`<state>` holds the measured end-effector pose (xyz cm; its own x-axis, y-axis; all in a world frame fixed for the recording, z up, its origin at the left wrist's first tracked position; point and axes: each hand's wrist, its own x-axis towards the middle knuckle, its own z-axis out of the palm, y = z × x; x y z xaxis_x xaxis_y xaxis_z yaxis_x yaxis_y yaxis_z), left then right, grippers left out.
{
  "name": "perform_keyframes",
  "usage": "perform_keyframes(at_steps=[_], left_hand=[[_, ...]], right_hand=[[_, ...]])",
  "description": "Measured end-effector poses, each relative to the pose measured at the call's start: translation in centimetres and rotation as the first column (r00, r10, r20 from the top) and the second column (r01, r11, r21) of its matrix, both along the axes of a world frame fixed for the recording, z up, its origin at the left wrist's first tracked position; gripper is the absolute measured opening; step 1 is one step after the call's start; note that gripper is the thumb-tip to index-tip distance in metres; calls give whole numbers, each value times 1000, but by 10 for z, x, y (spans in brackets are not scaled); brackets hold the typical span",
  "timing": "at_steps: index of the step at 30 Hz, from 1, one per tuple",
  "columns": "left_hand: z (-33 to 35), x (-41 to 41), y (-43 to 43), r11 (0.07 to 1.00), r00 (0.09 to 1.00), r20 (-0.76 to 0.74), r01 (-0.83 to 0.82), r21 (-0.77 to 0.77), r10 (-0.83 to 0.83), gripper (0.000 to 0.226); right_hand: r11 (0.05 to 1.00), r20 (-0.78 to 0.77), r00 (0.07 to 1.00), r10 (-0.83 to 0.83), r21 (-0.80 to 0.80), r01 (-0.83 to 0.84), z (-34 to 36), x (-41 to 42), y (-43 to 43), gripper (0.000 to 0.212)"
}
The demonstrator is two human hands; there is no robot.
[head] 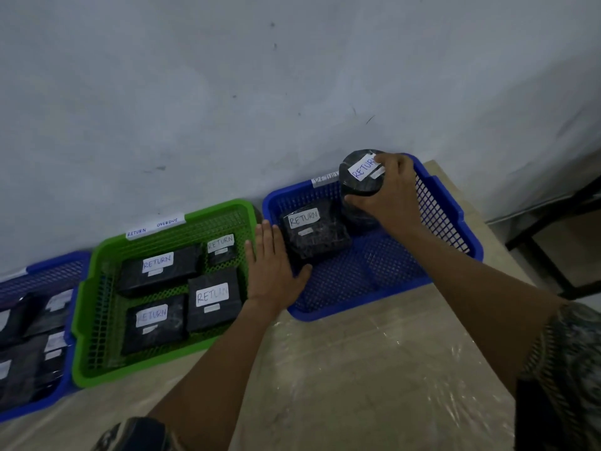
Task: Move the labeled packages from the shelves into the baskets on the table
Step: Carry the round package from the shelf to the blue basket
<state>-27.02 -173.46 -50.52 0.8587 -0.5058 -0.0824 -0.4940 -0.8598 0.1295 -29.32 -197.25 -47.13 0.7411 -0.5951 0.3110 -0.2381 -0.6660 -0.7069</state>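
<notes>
Your right grip is wrapped round the round black plastic-wrapped package with a white RETURN label, holding it in the far corner of the blue mesh plastic basket. Your left grip lies flat, fingers straight, across that basket's left rim, just beside a flat black RETURN package inside. The green mesh basket next door holds four more, all on the beige surface.

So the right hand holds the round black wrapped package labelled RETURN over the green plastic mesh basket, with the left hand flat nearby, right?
No. In the head view the right hand holds the round black wrapped package over the blue plastic mesh basket on the right, not the green plastic mesh basket. The left hand is flat nearby, as stated.
</notes>
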Motion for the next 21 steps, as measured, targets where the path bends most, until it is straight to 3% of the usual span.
perform_keyframes(at_steps=[12, 16, 21], left_hand=[[-6, -1, -4, 998, 999, 47, -29, 57, 27, 103], [-6, -1, -5, 997, 999, 43, -35, 63, 32, 103], [-5, -2, -5, 997, 999, 38, -39, 66, 36, 104]], right_hand=[[995, 15, 995, -101, -14, 101, -11, 22, 11, 75], [992, -30, 992, -120, -45, 119, -12, 20, 14, 86], [995, -54, 995, -78, 57, 81, -13, 15, 12, 105]])
